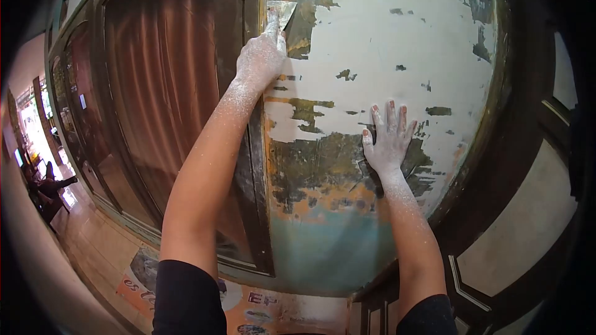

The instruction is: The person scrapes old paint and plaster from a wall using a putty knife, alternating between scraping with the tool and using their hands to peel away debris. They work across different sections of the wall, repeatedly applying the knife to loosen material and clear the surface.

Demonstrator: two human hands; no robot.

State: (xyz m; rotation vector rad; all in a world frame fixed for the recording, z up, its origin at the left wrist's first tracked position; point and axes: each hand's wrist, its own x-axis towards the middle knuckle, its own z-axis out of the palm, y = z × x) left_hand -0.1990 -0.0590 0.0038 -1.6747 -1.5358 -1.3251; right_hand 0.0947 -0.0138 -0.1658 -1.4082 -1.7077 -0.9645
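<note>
High on the wall, my left hand, white with dust, is closed round a metal scraper, whose blade lies against the wall near the wooden frame. My right hand, also dusty, rests flat on the wall with its fingers spread and holds nothing. The wall has pale paint broken by dark and orange bare patches. Its lower part is blue-green.
To the left are dark wooden frames with glass panes and a reddish curtain. A dark panelled door stands at the right. Printed sheets lie on the floor below. Dark furniture shows at the far left.
</note>
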